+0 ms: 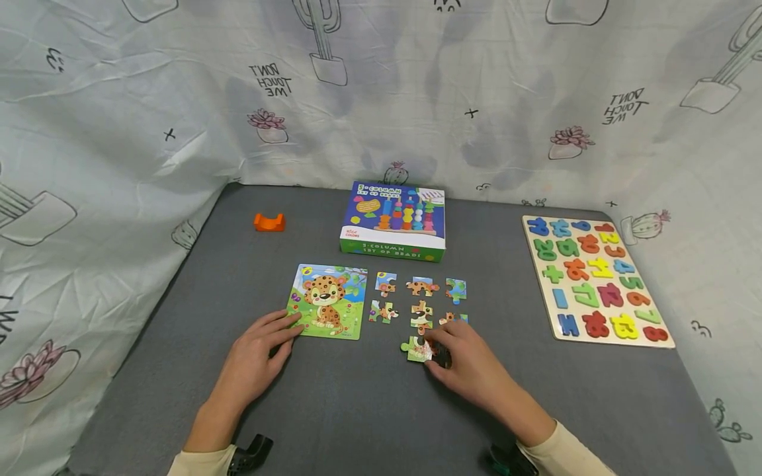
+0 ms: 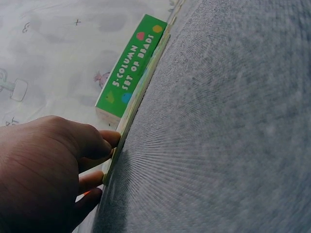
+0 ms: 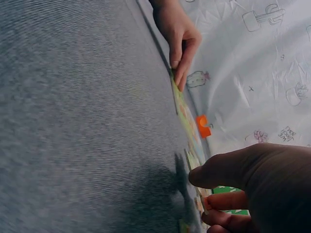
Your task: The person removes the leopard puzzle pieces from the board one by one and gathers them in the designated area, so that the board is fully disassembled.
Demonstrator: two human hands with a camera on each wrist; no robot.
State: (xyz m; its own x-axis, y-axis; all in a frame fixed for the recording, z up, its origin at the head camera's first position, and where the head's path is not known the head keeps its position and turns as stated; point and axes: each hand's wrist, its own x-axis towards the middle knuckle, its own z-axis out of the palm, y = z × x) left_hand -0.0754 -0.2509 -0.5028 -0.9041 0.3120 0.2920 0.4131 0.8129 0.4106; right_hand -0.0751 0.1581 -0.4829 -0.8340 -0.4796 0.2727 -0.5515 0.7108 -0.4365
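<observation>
A square picture board (image 1: 348, 307) with a leopard cub on grass lies left of the middle of the table. My left hand (image 1: 254, 357) rests its fingertips on the board's lower left edge, the fingers fairly straight. To the right, several loose jigsaw pieces (image 1: 421, 285) with parts of a leopard picture are spread in rows. My right hand (image 1: 470, 362) pinches a green and white jigsaw piece (image 1: 417, 349) between thumb and fingers, in front of the middle column. Its fingers partly cover that piece and overlap the lower right piece (image 1: 449, 318). In the left wrist view the left hand (image 2: 48, 165) touches the board's rim.
A blue and green bead-set box (image 1: 393, 221) stands behind the pieces. An orange plastic part (image 1: 270, 223) lies at the back left. On the right is a wooden board (image 1: 556, 324) with colourful raised letters. A printed white cloth (image 1: 381, 99) hangs behind the grey table (image 1: 333, 410).
</observation>
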